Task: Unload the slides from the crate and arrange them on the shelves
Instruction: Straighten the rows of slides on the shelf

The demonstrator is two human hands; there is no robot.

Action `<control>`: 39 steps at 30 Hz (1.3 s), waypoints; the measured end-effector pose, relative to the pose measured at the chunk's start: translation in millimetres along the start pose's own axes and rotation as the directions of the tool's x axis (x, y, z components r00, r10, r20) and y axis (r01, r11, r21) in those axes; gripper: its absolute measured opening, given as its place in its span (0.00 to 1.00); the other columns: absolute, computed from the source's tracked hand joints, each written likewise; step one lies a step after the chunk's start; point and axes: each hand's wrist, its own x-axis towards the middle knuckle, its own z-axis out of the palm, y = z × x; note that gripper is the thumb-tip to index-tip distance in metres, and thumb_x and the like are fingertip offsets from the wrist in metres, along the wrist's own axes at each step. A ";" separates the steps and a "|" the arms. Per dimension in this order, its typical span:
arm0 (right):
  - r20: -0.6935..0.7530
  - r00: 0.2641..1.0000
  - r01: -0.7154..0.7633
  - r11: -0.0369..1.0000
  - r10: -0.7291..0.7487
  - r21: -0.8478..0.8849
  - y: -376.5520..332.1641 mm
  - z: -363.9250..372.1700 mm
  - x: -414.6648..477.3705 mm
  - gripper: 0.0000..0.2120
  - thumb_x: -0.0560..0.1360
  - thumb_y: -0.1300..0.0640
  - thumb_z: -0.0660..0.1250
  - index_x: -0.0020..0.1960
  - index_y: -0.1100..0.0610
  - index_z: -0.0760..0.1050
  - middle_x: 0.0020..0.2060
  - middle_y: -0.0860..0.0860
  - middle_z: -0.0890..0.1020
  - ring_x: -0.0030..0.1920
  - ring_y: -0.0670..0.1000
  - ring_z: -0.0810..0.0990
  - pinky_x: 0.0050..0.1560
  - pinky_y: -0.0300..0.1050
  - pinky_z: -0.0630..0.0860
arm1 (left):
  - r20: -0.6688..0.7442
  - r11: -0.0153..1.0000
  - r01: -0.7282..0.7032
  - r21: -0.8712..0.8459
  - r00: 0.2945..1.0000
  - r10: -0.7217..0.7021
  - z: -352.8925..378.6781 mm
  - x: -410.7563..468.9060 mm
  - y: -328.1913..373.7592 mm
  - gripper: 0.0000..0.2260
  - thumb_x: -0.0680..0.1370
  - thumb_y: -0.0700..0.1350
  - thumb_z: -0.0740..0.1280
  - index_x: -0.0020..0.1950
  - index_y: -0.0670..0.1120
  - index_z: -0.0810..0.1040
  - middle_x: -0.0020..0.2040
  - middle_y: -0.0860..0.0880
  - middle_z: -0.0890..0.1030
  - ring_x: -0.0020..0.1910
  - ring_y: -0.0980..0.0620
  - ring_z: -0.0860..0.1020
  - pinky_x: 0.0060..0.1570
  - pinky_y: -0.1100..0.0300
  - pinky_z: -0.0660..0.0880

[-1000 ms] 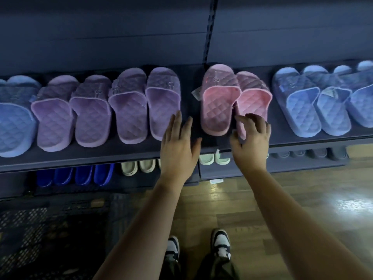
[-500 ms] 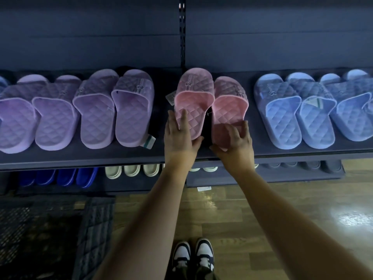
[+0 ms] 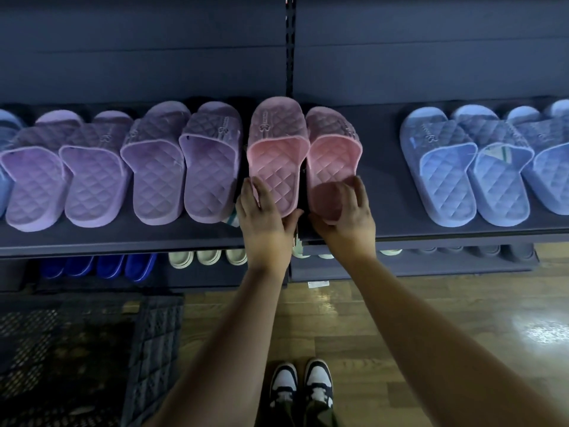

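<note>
Flanking pink slides (image 3: 278,167): lilac pairs (image 3: 181,167) (touching)

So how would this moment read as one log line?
left hand: on left pink slide | right hand: on right pink slide | shelf

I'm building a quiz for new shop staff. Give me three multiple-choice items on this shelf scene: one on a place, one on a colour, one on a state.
1. Where does the pink pair sit?
A. right of the lilac slides
B. on the floor
C. in the crate

2. What colour are the slides farthest right?
A. green
B. light blue
C. black

3. What are the hands doing?
A. hanging free
B. each on a pink heel
C. holding a box

Key: 1 A, the pink pair adjoins the lilac slides. 2 B, light blue slides. 3 B, left hand and right hand rest on the heels.
</note>
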 end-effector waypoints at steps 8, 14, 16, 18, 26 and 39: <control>0.084 0.996 -0.015 0.999 0.018 -0.028 0.6 -2.6 2.3 0.36 0.69 0.46 0.74 0.72 0.52 0.63 0.78 0.51 0.53 0.73 0.57 0.62 0.64 0.55 0.71 | -0.026 1.000 0.019 0.013 1.000 -0.018 0.6 -0.8 -0.7 0.41 0.69 0.60 0.71 0.69 0.31 0.66 0.65 0.33 0.69 0.65 0.36 0.68 0.66 0.46 0.66; 0.018 0.998 0.062 0.998 -0.062 0.008 6.9 -31.9 -1.6 0.24 0.74 0.55 0.68 0.69 0.55 0.69 0.72 0.57 0.66 0.70 0.59 0.66 0.59 0.50 0.71 | -0.029 0.998 -0.038 0.059 0.999 0.040 3.3 -10.1 16.6 0.36 0.76 0.58 0.64 0.74 0.35 0.60 0.73 0.33 0.61 0.72 0.35 0.61 0.70 0.43 0.61; -0.101 0.988 0.118 0.993 -0.119 -0.015 15.1 -48.3 -0.9 0.18 0.75 0.56 0.67 0.63 0.59 0.74 0.64 0.59 0.73 0.63 0.60 0.72 0.54 0.50 0.73 | -0.017 0.992 -0.122 0.044 0.992 0.123 6.7 -14.3 33.5 0.33 0.77 0.56 0.63 0.74 0.36 0.60 0.75 0.34 0.58 0.74 0.36 0.56 0.73 0.44 0.56; -0.207 0.966 0.139 0.987 -0.152 -0.075 29.2 -67.4 3.3 0.15 0.75 0.57 0.66 0.60 0.60 0.76 0.59 0.59 0.76 0.59 0.59 0.72 0.54 0.51 0.72 | 0.015 0.982 -0.189 0.013 0.982 0.188 11.5 -19.6 56.8 0.31 0.78 0.54 0.63 0.74 0.37 0.60 0.75 0.36 0.58 0.75 0.38 0.56 0.74 0.45 0.54; -0.238 0.969 0.029 0.988 -0.066 -0.154 132.3 -155.9 16.7 0.16 0.74 0.57 0.61 0.59 0.60 0.77 0.61 0.60 0.75 0.61 0.62 0.71 0.61 0.54 0.66 | 0.142 0.968 -0.231 -0.098 0.959 0.244 60.7 -45.5 162.9 0.28 0.79 0.54 0.58 0.73 0.37 0.64 0.73 0.38 0.65 0.73 0.41 0.63 0.70 0.46 0.63; -0.007 0.992 -0.129 0.990 0.128 -0.058 219.6 -202.3 25.4 0.29 0.71 0.50 0.73 0.70 0.54 0.70 0.73 0.59 0.65 0.71 0.61 0.65 0.64 0.57 0.71 | 0.311 0.980 -0.170 -0.100 0.931 0.193 136.1 -63.9 239.3 0.37 0.74 0.63 0.60 0.73 0.38 0.64 0.73 0.39 0.65 0.73 0.38 0.62 0.71 0.45 0.61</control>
